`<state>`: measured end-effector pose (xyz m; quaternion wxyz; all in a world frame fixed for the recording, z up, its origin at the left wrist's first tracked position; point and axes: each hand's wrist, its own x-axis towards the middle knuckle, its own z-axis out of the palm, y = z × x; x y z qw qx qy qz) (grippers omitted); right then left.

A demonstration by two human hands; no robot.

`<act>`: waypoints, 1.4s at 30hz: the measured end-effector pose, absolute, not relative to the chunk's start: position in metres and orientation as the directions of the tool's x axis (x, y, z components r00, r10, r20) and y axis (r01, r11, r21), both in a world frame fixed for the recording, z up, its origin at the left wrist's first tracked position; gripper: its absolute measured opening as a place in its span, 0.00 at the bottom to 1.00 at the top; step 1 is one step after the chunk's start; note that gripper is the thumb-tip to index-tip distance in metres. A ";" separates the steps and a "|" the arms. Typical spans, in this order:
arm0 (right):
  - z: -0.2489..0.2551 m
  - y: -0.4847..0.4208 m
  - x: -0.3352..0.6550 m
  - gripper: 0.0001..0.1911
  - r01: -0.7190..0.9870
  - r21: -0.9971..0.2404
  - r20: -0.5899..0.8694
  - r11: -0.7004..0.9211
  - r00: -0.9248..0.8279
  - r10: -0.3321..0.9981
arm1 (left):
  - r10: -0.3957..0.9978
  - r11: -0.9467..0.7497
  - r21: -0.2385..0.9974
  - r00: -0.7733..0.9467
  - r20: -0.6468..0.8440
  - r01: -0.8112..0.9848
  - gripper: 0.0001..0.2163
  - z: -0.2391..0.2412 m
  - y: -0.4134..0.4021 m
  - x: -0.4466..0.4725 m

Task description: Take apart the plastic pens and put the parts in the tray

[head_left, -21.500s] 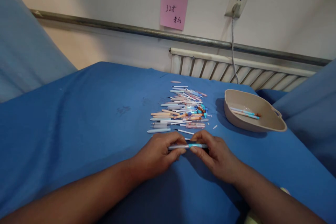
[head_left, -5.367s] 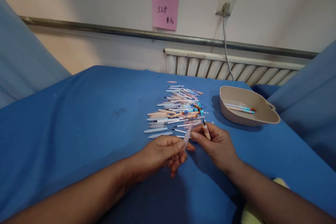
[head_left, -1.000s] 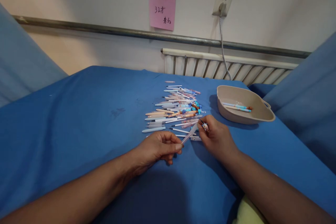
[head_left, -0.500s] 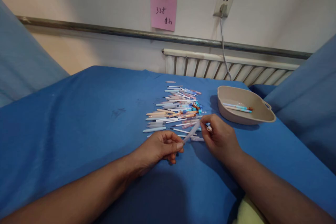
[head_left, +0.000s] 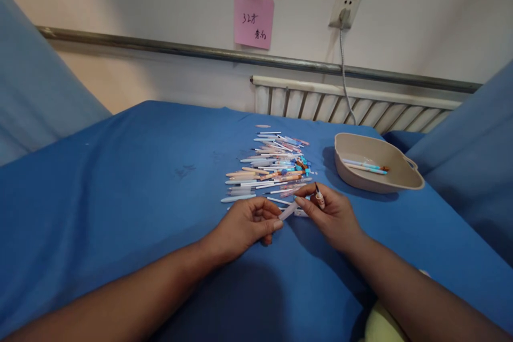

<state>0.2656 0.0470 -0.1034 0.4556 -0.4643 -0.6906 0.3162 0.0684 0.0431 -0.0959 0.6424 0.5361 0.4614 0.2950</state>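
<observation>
My left hand [head_left: 246,222] rests on the blue cloth and pinches the near end of a pale translucent pen barrel [head_left: 289,210]. My right hand [head_left: 331,215] touches the barrel's far end with its fingertips and also holds a small pen part with a dark tip [head_left: 319,197] between its fingers. Just beyond both hands lies a pile of pen parts [head_left: 270,166]: barrels, white refills, orange and blue caps.
A beige tray [head_left: 401,181] with two assembled pens [head_left: 364,166] stands to the right of the pile. The blue-covered table [head_left: 132,181] meets a wall with a radiator [head_left: 344,107], a rail, a pink note [head_left: 254,21] and a socket with a cable [head_left: 343,10].
My right hand has come back toward me from the pile's edge and meets the barrel held by my left hand. The barrel now lies lower and flatter.
</observation>
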 end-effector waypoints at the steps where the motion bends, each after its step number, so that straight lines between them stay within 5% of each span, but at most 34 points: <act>1: -0.104 0.048 0.264 0.06 0.304 -0.890 0.307 0.340 -0.153 0.939 | 0.877 0.247 0.963 0.397 -0.271 0.111 0.10 -0.096 0.043 0.069; 12: -0.102 0.044 0.257 0.09 0.058 -0.974 0.205 0.218 -0.173 0.963 | 0.896 0.231 0.969 0.370 -0.246 0.085 0.11 -0.099 0.041 0.069; 21: -0.095 0.037 0.256 0.06 0.199 -0.877 0.401 0.438 -0.201 0.894 | 0.861 0.292 0.955 0.424 -0.282 0.043 0.12 -0.098 0.039 0.068; 27: -0.095 0.034 0.252 0.04 0.164 -0.931 0.277 0.325 -0.261 0.925 | 0.844 0.310 0.950 0.447 -0.296 0.045 0.12 -0.101 0.035 0.071; 35: -0.094 0.034 0.253 0.04 0.153 -0.929 0.290 0.337 -0.268 0.919 | 0.839 0.273 0.960 0.475 -0.267 0.057 0.16 -0.097 0.032 0.073; 42: -0.100 0.037 0.253 0.12 0.034 -0.968 0.232 0.247 -0.248 0.941 | 0.866 0.240 0.965 0.425 -0.264 0.109 0.15 -0.092 0.034 0.071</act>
